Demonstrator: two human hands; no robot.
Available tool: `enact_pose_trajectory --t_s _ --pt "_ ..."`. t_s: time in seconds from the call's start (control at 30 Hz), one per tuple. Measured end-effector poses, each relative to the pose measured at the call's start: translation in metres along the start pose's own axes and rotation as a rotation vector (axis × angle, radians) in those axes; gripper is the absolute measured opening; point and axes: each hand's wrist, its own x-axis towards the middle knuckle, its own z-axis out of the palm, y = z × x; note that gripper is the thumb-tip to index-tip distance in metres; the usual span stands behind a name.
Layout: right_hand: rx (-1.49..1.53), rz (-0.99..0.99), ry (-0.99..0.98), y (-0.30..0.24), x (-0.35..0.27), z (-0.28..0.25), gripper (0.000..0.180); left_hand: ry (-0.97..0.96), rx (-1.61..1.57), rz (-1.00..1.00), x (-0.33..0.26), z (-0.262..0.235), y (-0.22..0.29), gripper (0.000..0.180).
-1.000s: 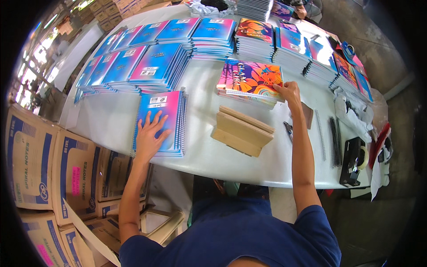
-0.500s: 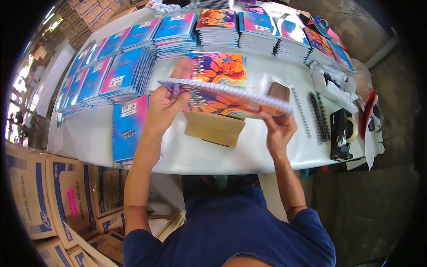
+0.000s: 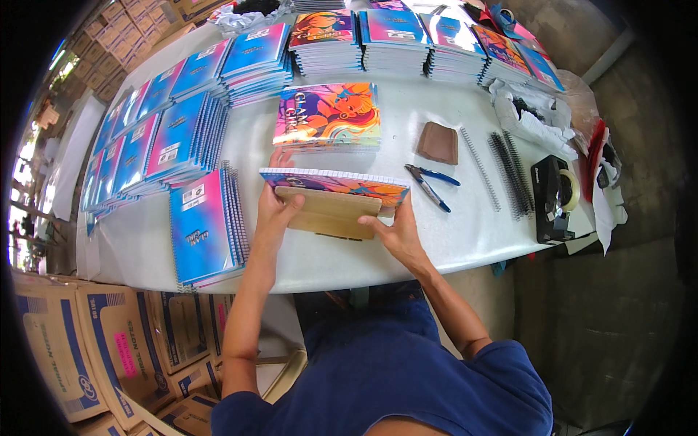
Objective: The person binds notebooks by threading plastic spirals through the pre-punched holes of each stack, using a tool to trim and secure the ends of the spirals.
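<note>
A notebook (image 3: 363,183) with a colourful illustrated cover stands on its long side, its white, notched edge facing up. Behind my thumbs, a brown folded cardboard piece (image 3: 331,212) leans against the notebook's near side. My left hand (image 3: 275,211) is closed round the notebook's left end, thumb on the cardboard. At the right end my right hand (image 3: 398,234) grips it, its thumb also pressing the cardboard. Beyond lies a stack of similar illustrated books (image 3: 327,116). Blue-handled pliers (image 3: 434,185) rest right of my right hand.
Spiral notebooks (image 3: 193,232) in blue and pink are stacked at left; more stacks (image 3: 396,43) line the back. A brown block (image 3: 438,142), loose black coils (image 3: 512,174) and a tape dispenser (image 3: 554,200) lie at right. Cartons (image 3: 120,341) stand at lower left.
Both hands have brought the tilted notebook down and level against the cardboard; my right hand has moved left. The pliers, hidden before, now show.
</note>
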Motion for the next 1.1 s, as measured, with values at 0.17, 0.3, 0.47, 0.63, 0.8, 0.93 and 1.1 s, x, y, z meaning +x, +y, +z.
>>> enact_pose_trajectory --t_s 0.17,0.3,0.47,0.63,0.8,0.93,1.1 --pt "-0.235 -0.182 -0.312 0.001 0.016 -0.034 0.081 0.039 0.025 -0.038 -0.014 -0.010 0.004 0.113" --pt "-0.397 -0.206 0.162 0.014 0.082 -0.127 0.026 0.231 0.105 0.153 -0.016 -0.031 0.024 0.113" --pt "-1.419 -0.038 0.381 0.077 0.123 -0.213 0.021 0.193 0.471 0.372 0.003 0.007 0.089 0.099" --pt "-1.008 -0.102 0.279 0.055 0.122 -0.203 0.022 -0.066 1.149 0.518 0.008 0.070 0.114 0.092" --pt "-0.518 -0.302 -0.058 -0.059 0.066 -0.112 0.027 -0.249 1.413 0.517 0.027 0.105 0.090 0.075" --pt "-0.360 -0.174 -0.094 -0.081 0.048 -0.084 0.024 -0.382 1.409 0.359 0.032 0.105 0.082 0.057" --pt "-0.169 -0.115 -0.184 -0.077 0.050 -0.081 0.018 -0.357 1.322 0.350 0.031 0.103 0.077 0.051"
